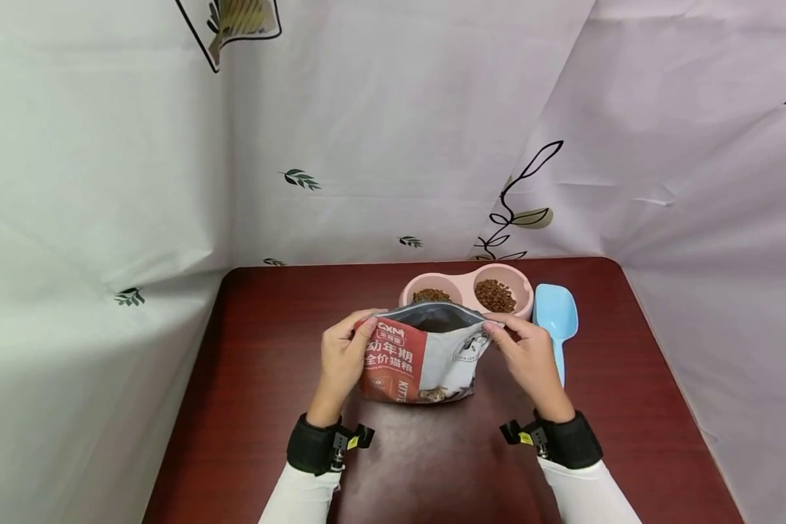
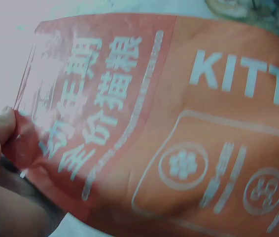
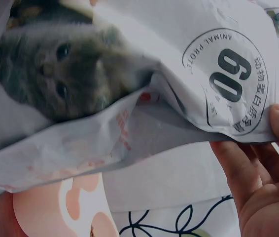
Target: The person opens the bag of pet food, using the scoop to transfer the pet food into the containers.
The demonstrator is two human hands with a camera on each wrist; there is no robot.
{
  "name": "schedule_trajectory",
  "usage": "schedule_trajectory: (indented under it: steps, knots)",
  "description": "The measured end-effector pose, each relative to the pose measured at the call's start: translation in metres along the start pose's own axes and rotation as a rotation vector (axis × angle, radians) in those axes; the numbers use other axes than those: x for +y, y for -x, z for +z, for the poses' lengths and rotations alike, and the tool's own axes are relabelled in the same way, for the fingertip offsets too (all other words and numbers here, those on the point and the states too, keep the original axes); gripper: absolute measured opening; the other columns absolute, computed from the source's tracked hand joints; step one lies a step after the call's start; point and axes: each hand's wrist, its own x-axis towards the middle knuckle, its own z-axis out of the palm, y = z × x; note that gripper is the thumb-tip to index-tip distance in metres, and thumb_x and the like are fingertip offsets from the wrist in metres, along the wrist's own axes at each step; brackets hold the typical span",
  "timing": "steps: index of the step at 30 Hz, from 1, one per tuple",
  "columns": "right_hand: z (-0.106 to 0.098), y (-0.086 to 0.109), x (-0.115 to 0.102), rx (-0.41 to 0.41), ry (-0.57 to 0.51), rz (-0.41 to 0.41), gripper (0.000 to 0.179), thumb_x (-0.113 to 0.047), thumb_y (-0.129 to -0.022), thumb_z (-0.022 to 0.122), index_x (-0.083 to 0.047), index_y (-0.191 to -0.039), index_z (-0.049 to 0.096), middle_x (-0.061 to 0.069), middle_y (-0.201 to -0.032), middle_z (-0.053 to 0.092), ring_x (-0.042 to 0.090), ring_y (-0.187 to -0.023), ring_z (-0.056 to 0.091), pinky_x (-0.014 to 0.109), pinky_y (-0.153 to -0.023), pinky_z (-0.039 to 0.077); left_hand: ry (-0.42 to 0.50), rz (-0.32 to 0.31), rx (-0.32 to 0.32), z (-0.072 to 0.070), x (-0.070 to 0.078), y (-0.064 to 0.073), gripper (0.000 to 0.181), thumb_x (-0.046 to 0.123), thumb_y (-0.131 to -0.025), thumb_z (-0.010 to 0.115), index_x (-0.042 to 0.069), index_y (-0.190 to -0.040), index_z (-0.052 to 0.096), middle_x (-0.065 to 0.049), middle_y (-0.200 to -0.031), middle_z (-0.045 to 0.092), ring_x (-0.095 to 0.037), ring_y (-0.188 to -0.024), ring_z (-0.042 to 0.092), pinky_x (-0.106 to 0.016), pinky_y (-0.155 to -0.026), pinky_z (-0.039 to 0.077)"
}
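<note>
A red and white cat food bag [image 1: 426,360] is held up by its top corners, its zip mouth parted and facing up. My left hand [image 1: 343,356] pinches the top left corner between thumb and fingers; the left wrist view shows the thumb on the red front of the bag [image 2: 105,108]. At the opposite corner my right hand [image 1: 527,356] pinches the white side, near the round printed badge in the right wrist view. Behind the bag stands a pink double bowl [image 1: 468,284], with brown kibble [image 1: 495,295] in both hollows.
A light blue scoop [image 1: 556,313] lies right of the bowl, its handle partly behind my right hand. The dark red table [image 1: 268,342] ends at a back edge against a pale printed cloth [image 1: 380,131], which also hangs along both sides.
</note>
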Motion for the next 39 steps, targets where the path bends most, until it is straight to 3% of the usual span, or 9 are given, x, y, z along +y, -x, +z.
schedule_trajectory:
  steps: [10,12,19,24,26,29,33,36,39]
  knots:
    - [-0.013,-0.010,-0.023,-0.061,-0.098,-0.029,0.014,0.000,-0.089,0.067,0.006,-0.099,0.074,0.022,-0.075,0.071,-0.008,-0.066,0.057,0.015,-0.059,0.055,-0.009,-0.015,-0.088,-0.012,-0.005,-0.008,0.024,0.022,-0.098,0.058,0.007,-0.107,0.075,-0.018,-0.093,0.074,-0.023,-0.067,0.068,-0.034,-0.053,0.058]
    - [-0.014,-0.011,-0.024,-0.074,-0.123,-0.021,0.013,0.001,-0.089,0.066,0.006,-0.098,0.074,0.022,-0.076,0.071,-0.008,-0.066,0.059,0.014,-0.059,0.055,-0.010,-0.018,-0.104,-0.014,-0.006,-0.009,0.025,0.023,-0.098,0.057,0.008,-0.107,0.075,-0.017,-0.093,0.074,-0.022,-0.067,0.068,-0.033,-0.053,0.059]
    - [-0.016,-0.011,-0.020,-0.080,-0.135,-0.054,0.012,0.002,-0.088,0.067,0.006,-0.096,0.075,0.021,-0.080,0.073,0.019,-0.066,0.067,0.010,-0.060,0.052,-0.003,-0.027,-0.148,-0.017,-0.003,-0.012,0.025,0.015,-0.098,0.056,0.001,-0.110,0.073,-0.022,-0.095,0.073,-0.026,-0.068,0.069,-0.035,-0.054,0.059]
    - [-0.013,-0.014,-0.004,-0.047,-0.023,-0.181,0.012,-0.001,-0.085,0.071,-0.003,-0.095,0.078,0.012,-0.085,0.076,0.009,-0.075,0.065,0.012,-0.065,0.047,-0.114,-0.013,-0.233,-0.026,0.005,-0.019,0.023,0.020,-0.097,0.060,0.008,-0.109,0.074,-0.014,-0.097,0.075,-0.022,-0.071,0.069,-0.036,-0.058,0.059]
    - [-0.012,-0.016,0.001,-0.041,0.019,-0.222,0.015,-0.003,-0.085,0.072,-0.008,-0.098,0.078,0.007,-0.093,0.076,0.011,-0.086,0.067,0.012,-0.072,0.048,-0.244,0.030,-0.270,-0.029,0.012,-0.023,0.019,0.021,-0.096,0.062,0.013,-0.108,0.075,-0.008,-0.098,0.075,-0.017,-0.074,0.068,-0.034,-0.060,0.058]
    - [-0.013,-0.018,0.002,-0.036,0.042,-0.266,0.018,-0.004,-0.085,0.072,-0.011,-0.101,0.078,0.004,-0.099,0.075,0.014,-0.095,0.067,0.016,-0.078,0.048,-0.488,0.158,-0.304,-0.028,0.028,-0.029,0.017,0.015,-0.094,0.064,0.014,-0.108,0.074,-0.004,-0.103,0.074,-0.013,-0.084,0.067,-0.037,-0.069,0.059]
    - [-0.013,-0.019,-0.004,-0.028,0.070,-0.310,0.021,-0.001,-0.085,0.071,-0.012,-0.102,0.077,0.002,-0.098,0.074,0.014,-0.091,0.065,0.020,-0.072,0.048,-0.766,0.371,-0.313,-0.018,0.048,-0.029,0.024,0.014,-0.087,0.071,0.010,-0.111,0.072,-0.006,-0.104,0.074,-0.017,-0.094,0.068,-0.041,-0.079,0.058]
    - [-0.013,-0.019,-0.009,-0.048,0.098,-0.340,0.023,0.001,-0.085,0.070,-0.011,-0.104,0.076,0.001,-0.098,0.073,0.011,-0.086,0.062,0.021,-0.065,0.046,-0.859,0.478,-0.318,-0.009,0.057,-0.025,0.024,0.013,-0.087,0.070,0.006,-0.110,0.071,-0.006,-0.099,0.073,-0.019,-0.091,0.065,-0.040,-0.078,0.057]
    - [-0.013,-0.020,-0.014,-0.072,0.126,-0.365,0.025,0.002,-0.084,0.070,-0.011,-0.105,0.074,0.000,-0.100,0.071,0.008,-0.085,0.061,0.020,-0.063,0.050,-0.864,0.514,-0.314,-0.004,0.059,-0.023,0.017,0.007,-0.090,0.065,0.005,-0.106,0.072,-0.004,-0.092,0.070,-0.019,-0.086,0.060,-0.037,-0.075,0.055]
